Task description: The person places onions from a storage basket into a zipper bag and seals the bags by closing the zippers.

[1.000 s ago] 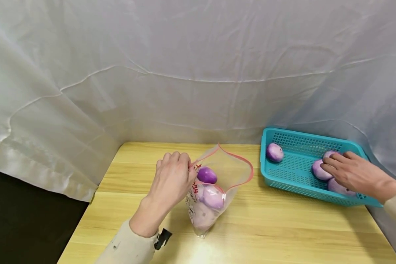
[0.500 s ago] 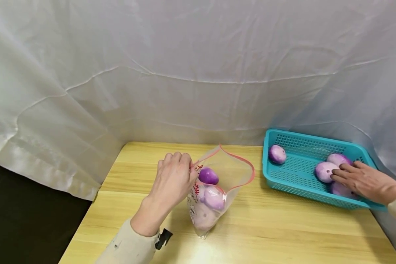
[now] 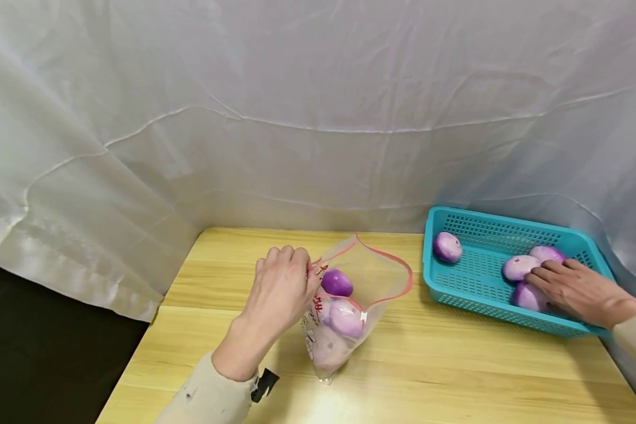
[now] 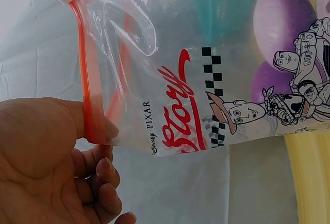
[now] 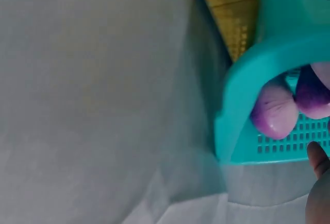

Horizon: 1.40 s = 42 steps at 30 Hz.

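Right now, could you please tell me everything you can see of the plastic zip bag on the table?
The zip bag is clear, thin plastic with an orange-red zipper strip around its mouth and a printed cartoon design with red lettering on one side. It stands upright on the wooden table, mouth gaping open. Several purple egg-shaped objects are inside. The left hand pinches the rim at the zipper strip, holding it up.

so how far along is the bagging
Partly done: three purple balls already sit in the bag, which the left hand pinches open by its red zip edge. In hand: the right hand rests on a ball in the basket. Left: four balls remain in the basket, that one included.
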Each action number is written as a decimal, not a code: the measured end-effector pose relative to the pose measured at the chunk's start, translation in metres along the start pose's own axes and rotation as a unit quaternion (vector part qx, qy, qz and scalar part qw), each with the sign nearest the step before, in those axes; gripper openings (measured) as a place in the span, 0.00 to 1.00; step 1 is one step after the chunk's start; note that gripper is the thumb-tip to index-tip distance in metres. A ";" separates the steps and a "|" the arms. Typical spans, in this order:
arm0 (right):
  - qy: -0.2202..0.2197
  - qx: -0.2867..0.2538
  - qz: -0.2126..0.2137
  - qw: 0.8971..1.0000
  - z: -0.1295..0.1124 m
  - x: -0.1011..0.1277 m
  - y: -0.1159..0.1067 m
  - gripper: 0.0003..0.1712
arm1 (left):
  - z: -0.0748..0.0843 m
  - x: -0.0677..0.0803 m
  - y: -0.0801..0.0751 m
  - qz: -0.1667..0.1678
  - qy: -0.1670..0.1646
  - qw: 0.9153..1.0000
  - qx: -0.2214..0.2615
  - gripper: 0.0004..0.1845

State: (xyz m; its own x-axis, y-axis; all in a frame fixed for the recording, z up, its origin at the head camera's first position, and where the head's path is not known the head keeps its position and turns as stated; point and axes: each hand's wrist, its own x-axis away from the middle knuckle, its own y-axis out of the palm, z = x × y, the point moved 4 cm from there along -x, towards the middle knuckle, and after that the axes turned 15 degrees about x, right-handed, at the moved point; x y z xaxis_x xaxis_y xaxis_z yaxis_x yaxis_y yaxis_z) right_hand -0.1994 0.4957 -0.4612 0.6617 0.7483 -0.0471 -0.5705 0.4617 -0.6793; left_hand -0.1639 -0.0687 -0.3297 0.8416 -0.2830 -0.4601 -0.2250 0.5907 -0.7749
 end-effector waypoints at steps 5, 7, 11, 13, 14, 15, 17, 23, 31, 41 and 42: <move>0.034 -0.050 0.035 0.998 -0.003 -0.011 -0.001 0.47 | 0.000 0.001 0.001 0.002 0.001 1.000 -0.001 0.09; 0.043 -0.066 0.038 0.996 -0.005 -0.015 0.000 0.46 | 0.000 0.001 0.001 0.002 0.000 1.000 -0.002 0.09; 0.043 -0.076 0.041 0.995 -0.007 -0.026 0.000 0.38 | 0.000 0.002 0.002 0.002 -0.002 1.000 -0.001 0.09; 0.039 -0.067 0.031 0.997 -0.009 -0.032 0.000 0.36 | 0.000 0.002 0.002 0.001 -0.002 1.000 0.000 0.10; 0.035 -0.062 0.025 0.997 -0.009 -0.034 0.000 0.40 | 0.000 0.002 0.002 0.001 -0.002 1.000 0.000 0.09; 0.031 -0.056 0.018 0.998 -0.010 -0.036 -0.001 0.44 | 0.000 0.002 0.002 -0.001 -0.003 1.000 0.000 0.09; 0.027 -0.046 0.005 0.999 -0.011 -0.039 -0.002 0.51 | -0.001 0.002 0.002 -0.002 -0.004 1.000 -0.002 0.09; 0.026 -0.038 0.013 0.999 -0.017 -0.046 -0.002 0.49 | -0.001 0.003 0.002 -0.002 -0.001 1.000 -0.005 0.08; 0.032 -0.037 0.065 0.997 -0.017 -0.052 0.005 0.43 | -0.001 0.003 0.002 -0.011 -0.005 1.000 -0.001 0.08; 0.113 -0.052 0.083 0.989 -0.012 -0.066 0.002 0.57 | 0.000 0.003 0.001 -0.009 -0.006 1.000 0.000 0.08; 0.121 -0.052 0.087 0.987 -0.011 -0.068 0.000 0.57 | 0.000 0.003 0.001 -0.009 -0.006 1.000 0.000 0.08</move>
State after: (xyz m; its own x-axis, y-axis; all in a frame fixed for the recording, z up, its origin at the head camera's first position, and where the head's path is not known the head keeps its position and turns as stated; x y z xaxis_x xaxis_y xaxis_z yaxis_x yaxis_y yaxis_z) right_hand -0.2389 0.4397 -0.4664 0.6628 0.6697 -0.3351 -0.6407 0.2756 -0.7166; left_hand -0.1617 -0.0690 -0.3320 0.8515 -0.2844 -0.4405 -0.2096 0.5856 -0.7831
